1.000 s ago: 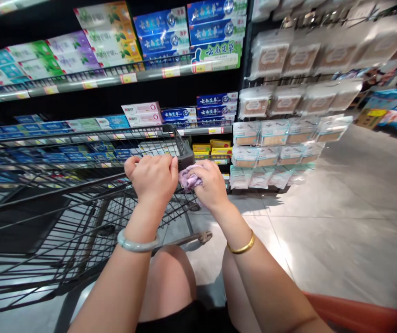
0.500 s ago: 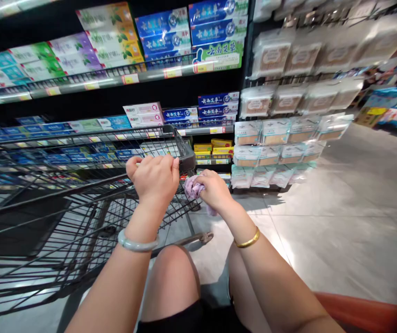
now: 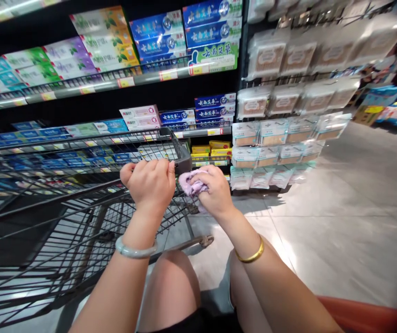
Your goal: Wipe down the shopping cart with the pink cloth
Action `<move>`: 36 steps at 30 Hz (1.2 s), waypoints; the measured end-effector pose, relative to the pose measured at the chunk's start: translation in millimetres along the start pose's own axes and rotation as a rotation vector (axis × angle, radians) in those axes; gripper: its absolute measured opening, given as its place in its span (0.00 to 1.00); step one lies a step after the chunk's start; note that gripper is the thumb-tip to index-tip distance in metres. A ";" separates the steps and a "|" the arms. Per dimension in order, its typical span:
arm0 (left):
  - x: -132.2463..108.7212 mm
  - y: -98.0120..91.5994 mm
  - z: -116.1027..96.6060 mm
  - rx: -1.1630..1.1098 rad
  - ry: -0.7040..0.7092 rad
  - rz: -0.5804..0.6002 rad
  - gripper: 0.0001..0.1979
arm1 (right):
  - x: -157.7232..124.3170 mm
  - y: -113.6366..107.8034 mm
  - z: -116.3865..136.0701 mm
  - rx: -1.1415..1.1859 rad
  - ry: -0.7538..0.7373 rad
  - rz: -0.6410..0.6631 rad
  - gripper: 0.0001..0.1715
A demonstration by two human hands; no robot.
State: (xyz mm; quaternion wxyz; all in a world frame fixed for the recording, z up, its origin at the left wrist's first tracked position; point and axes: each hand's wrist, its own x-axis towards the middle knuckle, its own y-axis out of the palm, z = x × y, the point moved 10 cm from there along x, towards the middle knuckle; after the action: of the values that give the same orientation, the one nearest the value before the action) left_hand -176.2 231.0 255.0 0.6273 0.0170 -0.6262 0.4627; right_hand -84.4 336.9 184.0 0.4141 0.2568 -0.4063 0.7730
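- Cloth (image 3: 192, 181), pinkish-lilac and bunched into a wad, sits right against the dark plastic corner (image 3: 183, 163) of the cart's top rim, touching it.
- R hand (image 3: 215, 192) is curled round the cloth, fingers pinching it tight and pushing it toward that corner.
- L hand (image 3: 151, 181) is a closed fist on the rim wire of the cart (image 3: 80, 138), just beside the cloth, knuckles up.
- Pale bangle (image 3: 134, 249) on the L wrist, gold one (image 3: 252, 254) on the R.
- Doing this rub well, imo: firm L grip so the basket doesn't roll. Wrap the cloth round the corner rather than dab at it. Turn a fresh fold outward.
- Bkgd: shelves w/ toothpaste boxes (image 3: 170, 37) ahead, hanging packs (image 3: 275, 134) to the R, tiled floor (image 3: 340, 222) below.
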 end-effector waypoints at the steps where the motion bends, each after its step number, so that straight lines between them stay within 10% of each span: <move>1: -0.2 0.0 0.2 0.005 -0.002 0.002 0.18 | 0.8 -3.8 4.8 0.011 -0.023 -0.036 0.19; 6: -0.4 -0.4 0.4 0.044 0.003 0.025 0.18 | -1.5 26.6 -0.3 -0.059 0.041 0.214 0.17; 12: -0.1 -1.6 0.6 0.067 0.014 0.014 0.19 | 3.4 -5.0 19.9 0.046 -0.039 -0.076 0.17; 17: -0.1 -3.2 0.5 0.076 0.011 0.020 0.18 | -2.2 34.5 5.9 -0.053 0.026 0.226 0.15; 22: 0.0 -3.8 1.0 0.073 -0.001 0.037 0.19 | -2.2 10.7 18.7 0.036 -0.034 -0.018 0.18; 27: -0.3 -2.5 1.3 0.066 -0.002 0.044 0.18 | -10.1 47.0 17.5 -0.076 -0.025 0.301 0.14; 32: -0.1 -5.0 1.0 0.058 0.005 0.021 0.18 | -7.0 34.2 24.5 -0.021 -0.066 0.183 0.15; 36: -0.7 -6.0 0.8 0.033 -0.002 0.013 0.18 | -13.6 52.6 19.7 -0.073 -0.078 0.379 0.15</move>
State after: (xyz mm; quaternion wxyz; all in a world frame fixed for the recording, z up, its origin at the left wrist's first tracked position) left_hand -173.1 226.6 258.0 0.6233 0.0240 -0.6193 0.4768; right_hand -120.7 297.2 162.8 0.2538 0.1904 -0.4909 0.8114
